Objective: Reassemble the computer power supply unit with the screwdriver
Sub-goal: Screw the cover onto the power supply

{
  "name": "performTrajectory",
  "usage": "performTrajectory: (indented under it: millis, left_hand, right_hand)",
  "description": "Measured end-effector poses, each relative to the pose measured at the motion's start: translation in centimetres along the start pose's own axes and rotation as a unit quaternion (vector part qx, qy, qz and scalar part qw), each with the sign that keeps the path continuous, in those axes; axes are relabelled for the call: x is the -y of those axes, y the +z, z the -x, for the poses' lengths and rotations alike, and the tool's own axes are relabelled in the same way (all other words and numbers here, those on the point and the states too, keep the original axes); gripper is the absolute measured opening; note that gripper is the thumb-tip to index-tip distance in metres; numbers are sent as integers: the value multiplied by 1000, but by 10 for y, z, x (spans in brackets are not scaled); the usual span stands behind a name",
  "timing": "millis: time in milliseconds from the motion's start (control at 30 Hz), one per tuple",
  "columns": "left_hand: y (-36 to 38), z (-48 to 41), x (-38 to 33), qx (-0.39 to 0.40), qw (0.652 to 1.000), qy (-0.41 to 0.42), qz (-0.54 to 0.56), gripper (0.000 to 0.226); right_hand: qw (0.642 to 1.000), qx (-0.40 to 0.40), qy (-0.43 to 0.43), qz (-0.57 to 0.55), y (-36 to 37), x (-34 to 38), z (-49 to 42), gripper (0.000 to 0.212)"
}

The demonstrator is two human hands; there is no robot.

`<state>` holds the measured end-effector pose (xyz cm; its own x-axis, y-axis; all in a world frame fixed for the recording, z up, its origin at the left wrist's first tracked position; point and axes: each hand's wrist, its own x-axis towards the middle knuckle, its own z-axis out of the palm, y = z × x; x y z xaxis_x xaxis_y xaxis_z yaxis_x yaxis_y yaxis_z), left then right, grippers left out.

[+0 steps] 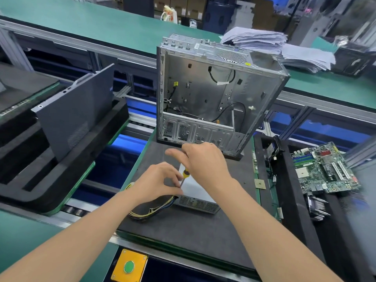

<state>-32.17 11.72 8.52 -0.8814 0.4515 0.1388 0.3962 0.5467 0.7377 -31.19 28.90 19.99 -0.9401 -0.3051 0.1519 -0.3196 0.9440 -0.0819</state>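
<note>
Two-handed work at the screwdriver (185, 174): gripping the yellow-and-black handle from above with the right hand (203, 161), most fingers curled round it, one finger sticking out free toward the left; pinching the bare shaft low down with the left hand (158, 180), thumb and fingertips closed on the metal, apparently steadying it. Holding the tool near upright with a slight lean, aiming the tip at the left part of the top face of the power supply unit (197, 189). Not seeing tip or screw, both hidden behind the left fingers; not able to tell whether seated in a screw head. Noting the unit lying flat on the black mat (183, 231), vented side toward the camera, with its cable bundle (151, 210) trailing from the left end under the left wrist. Noting the open computer case (203, 88) upright at the far end of the mat, and a motherboard (325, 169) off to the right, well apart. Judging the step in hand as driving a cover screw into the unit. Expecting the next move to call for pressing down along the shaft while turning, loosening the left pinch enough to let the shaft spin, and keeping the unit from sliding.
</note>
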Motion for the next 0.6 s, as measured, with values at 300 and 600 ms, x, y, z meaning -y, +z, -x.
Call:
performTrajectory:
  millis: [300,600]
  left_hand:
    - [-5,-7,-1,69,995,43,-50,14]
    - [-5,-5,3,57,997,41,-42,12]
  right_hand:
    - [952,203,-218,-67,-31,-27,-2,21]
    - [987,141,-34,-72,-15,6,-8,29]
